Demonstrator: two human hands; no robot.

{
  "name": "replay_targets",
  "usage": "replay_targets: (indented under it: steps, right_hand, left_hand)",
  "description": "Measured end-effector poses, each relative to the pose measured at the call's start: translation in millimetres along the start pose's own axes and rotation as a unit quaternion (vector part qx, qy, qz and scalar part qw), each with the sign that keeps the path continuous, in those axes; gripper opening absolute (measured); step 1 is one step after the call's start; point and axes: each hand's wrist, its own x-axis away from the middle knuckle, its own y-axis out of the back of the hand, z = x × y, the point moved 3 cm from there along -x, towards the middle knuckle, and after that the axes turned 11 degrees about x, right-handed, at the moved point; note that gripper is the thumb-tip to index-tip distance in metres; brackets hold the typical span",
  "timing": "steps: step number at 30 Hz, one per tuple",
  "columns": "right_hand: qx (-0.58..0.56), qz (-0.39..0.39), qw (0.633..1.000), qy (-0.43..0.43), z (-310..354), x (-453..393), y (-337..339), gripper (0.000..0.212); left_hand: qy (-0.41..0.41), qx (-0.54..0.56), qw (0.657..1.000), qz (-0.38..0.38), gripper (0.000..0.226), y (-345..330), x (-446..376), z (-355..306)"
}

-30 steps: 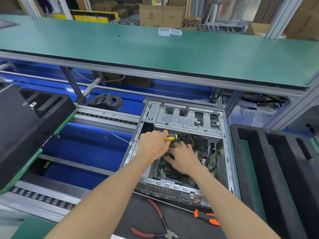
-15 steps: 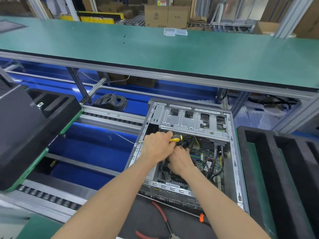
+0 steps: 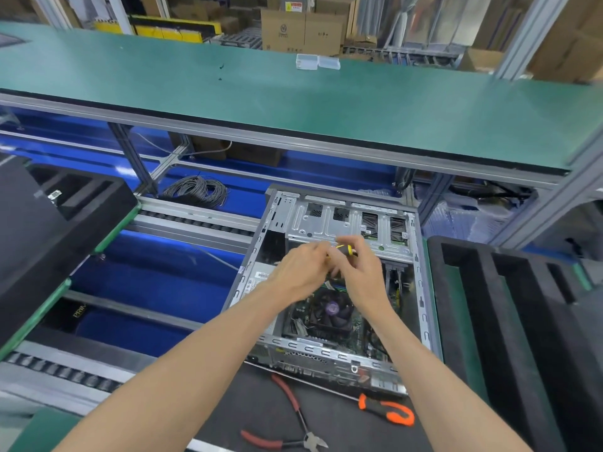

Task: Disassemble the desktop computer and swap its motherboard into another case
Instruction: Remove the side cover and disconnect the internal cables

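A long green shelf (image 3: 293, 102) with a grey metal edge spans the view as the landmark. On it, near its far edge, sit two small clear boxes (image 3: 317, 62). Beyond it stand cardboard cartons (image 3: 301, 31), yellow-and-black rails (image 3: 176, 27) and metal racking. Below it, grey struts (image 3: 137, 161) rise from a blue conveyor bed (image 3: 153, 272) flanked by roller tracks (image 3: 192, 220); a cable coil (image 3: 197, 190) lies there. Below-left of the shelf sits a black foam tray (image 3: 49, 223), below-right another slotted black foam tray (image 3: 522, 305). Light is even and bright, glaring on the blue.
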Motion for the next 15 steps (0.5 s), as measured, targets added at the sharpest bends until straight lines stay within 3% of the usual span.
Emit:
replay_targets:
  steps: [2, 5, 7, 10, 13, 15]
  right_hand:
    - [0.064, -0.021, 0.998, 0.004, -0.3, -3.3, 2.9, 0.009]
    - [0.117, -0.088, 0.988, 0.050, 1.7, -3.2, 15.7, 0.008]
    - [0.136, -0.110, 0.980, 0.090, 4.7, -5.2, 23.2, 0.008]
    - [0.189, -0.044, 0.974, 0.114, 9.1, -9.4, 20.5, 0.008]
    - [0.251, 0.032, 0.960, 0.121, 12.0, -8.7, 8.5, 0.010]
    - [0.275, 0.054, 0.951, 0.129, 13.3, -7.9, 2.3, 0.010]
  left_hand:
    - [0.034, 0.081, 0.996, 0.004, 0.015, 0.4, -0.9, -4.0]
    - [0.098, 0.208, 0.973, 0.006, 0.057, 0.2, 6.7, -5.0]
    - [0.153, 0.232, 0.960, 0.024, 0.073, -9.9, 17.9, -3.8]
    - [0.253, 0.206, 0.944, 0.056, 0.062, -31.9, 35.1, 3.9]
    - [0.368, 0.248, 0.894, 0.067, 0.044, -43.2, 38.5, 13.9]
    - [0.402, 0.269, 0.873, 0.068, 0.028, -49.5, 35.1, 18.7]
